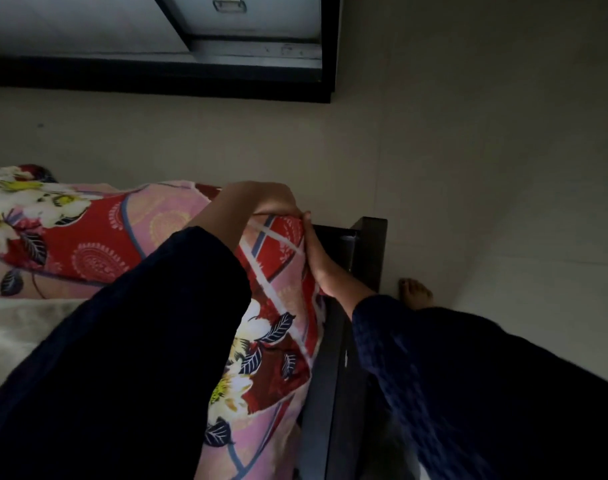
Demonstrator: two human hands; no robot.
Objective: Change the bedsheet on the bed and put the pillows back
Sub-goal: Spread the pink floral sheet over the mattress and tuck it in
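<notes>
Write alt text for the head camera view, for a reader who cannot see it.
A person fits a floral bedsheet over the bed's corner: the left hand curls over the top, the right hand presses flat against the side, next to a dark bed frame. A bare foot stands on the floor.

Premises: a domestic bedroom. Evidence: a floral bedsheet (88,244) covers a bed with a dark bed frame (366,251). A pale-fronted cupboard (261,15) with a metal handle (228,3) stands on the plain pale floor (486,150). A bare foot (417,292) rests beside the frame's corner
</notes>
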